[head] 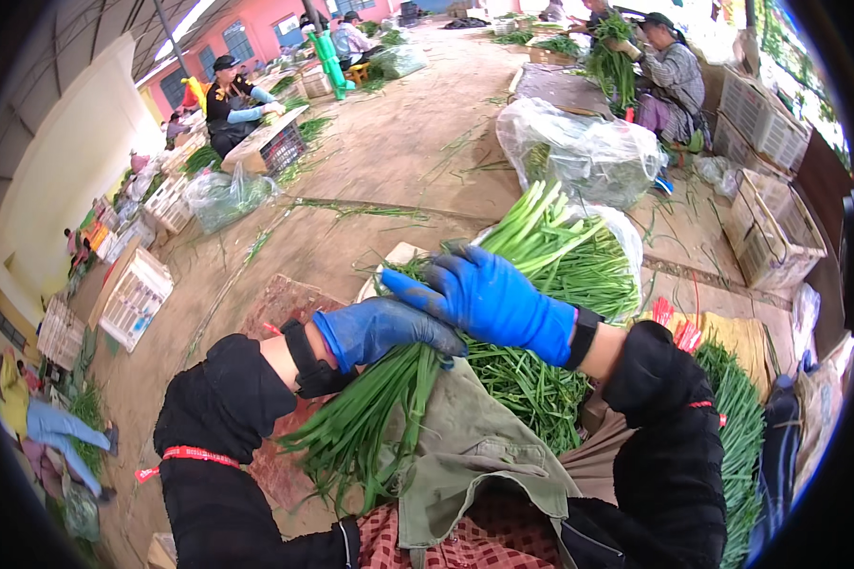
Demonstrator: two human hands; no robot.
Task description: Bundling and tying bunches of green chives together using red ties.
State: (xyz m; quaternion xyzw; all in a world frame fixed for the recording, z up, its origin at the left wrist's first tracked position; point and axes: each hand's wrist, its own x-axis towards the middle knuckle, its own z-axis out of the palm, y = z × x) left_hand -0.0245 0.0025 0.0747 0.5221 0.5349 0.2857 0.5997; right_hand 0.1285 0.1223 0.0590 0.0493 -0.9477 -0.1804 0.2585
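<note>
My left hand (pixel 391 331), in a soiled blue glove, grips a bunch of long green leaves (pixel 377 419), perhaps garlic chives. The leaf ends hang down to the lower left over my olive apron (pixel 462 398). My right hand (pixel 505 302), also gloved in blue, crosses above the left, and the two gloves touch. Its fingers are bent, with one pointing left; whatever lies beneath its palm is hidden. Beyond it, pale stems (pixel 541 227) rest on a heap of greens (pixel 591 284) in clear plastic. I cannot tell whether those stems belong to the gripped bunch.
Cut leaves (pixel 534 391) lie below my right wrist, and more greens (pixel 729 434) at far right. Red ties (pixel 663 311) sit near a yellow sack (pixel 736 341). Plastic crates (pixel 772 227) stand right, another crate (pixel 136 299) left. Co-workers sit ahead with greens.
</note>
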